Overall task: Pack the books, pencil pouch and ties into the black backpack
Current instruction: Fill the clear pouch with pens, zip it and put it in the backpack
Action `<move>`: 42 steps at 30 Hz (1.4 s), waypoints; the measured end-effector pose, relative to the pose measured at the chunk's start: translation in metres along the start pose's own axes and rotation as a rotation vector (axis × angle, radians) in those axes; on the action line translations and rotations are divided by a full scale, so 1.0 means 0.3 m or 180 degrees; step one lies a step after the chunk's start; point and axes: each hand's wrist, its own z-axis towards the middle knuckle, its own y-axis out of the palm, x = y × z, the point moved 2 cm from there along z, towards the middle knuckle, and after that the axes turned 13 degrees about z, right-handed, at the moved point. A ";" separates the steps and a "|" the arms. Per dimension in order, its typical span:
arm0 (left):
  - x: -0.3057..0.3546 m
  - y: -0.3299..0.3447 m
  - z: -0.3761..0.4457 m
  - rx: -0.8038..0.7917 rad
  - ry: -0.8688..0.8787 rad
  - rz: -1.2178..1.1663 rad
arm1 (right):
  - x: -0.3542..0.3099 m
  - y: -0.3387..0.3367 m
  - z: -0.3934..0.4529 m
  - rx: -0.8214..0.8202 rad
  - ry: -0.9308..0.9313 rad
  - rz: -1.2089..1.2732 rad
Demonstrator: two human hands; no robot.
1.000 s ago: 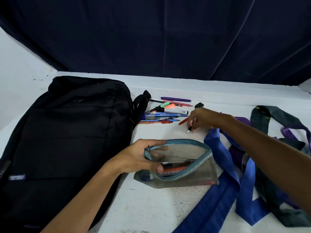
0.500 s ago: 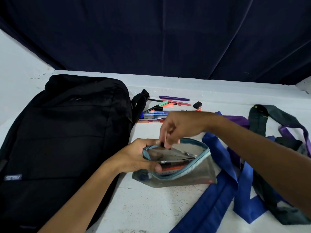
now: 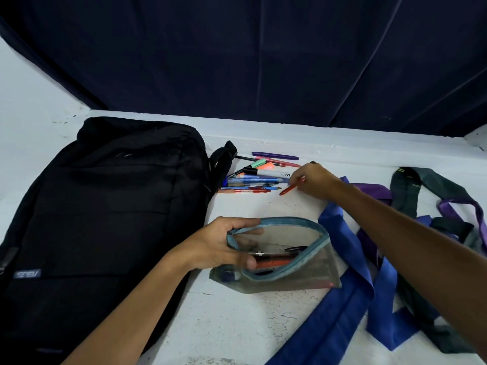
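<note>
A dark navy curtain (image 3: 263, 61) hung behind a white worktop (image 3: 237, 325) that carried everything in view. The black backpack (image 3: 105, 219) lay flat on the left side of the worktop, its carry handle pointing toward a loose pile of pens and markers (image 3: 253, 177) just beside its top edge.

In front of that pile, near the middle, sat the pencil pouch (image 3: 284, 259), a see-through mesh pouch with a pale blue zip edge, its mouth gaping open and a few pens visible inside. The left hand (image 3: 218, 248) gripped the pouch's left end, fingers curled round the rim with the thumb on the near side, holding the mouth open.

The right hand (image 3: 313, 180) reached out to the right end of the pen pile, its grip pinched on a red pen (image 3: 291, 188) whose tip angled down toward the worktop.

The ties (image 3: 369, 272) lay in a tangled heap on the right: broad blue ones nearest the pouch, touching its right end, with purple and dark green ones farther right. The right forearm crossed above them.
</note>
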 end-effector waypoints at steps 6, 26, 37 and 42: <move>0.000 -0.003 0.000 0.0036 0.0026 0.0091 | 0.006 0.050 0.010 -0.0067 -0.0348 -0.0519; 0.001 -0.003 0.002 0.0059 0.0005 0.0080 | -0.370 -0.102 -0.203 -0.1121 -0.0831 0.2198; 0.023 0.002 -0.004 0.0057 0.0157 0.0136 | -0.320 -0.013 -0.178 -0.1535 -0.0465 0.0856; 0.018 -0.009 0.001 0.0076 -0.0032 0.0272 | -0.216 -0.043 -0.022 -0.0212 -0.0319 0.1043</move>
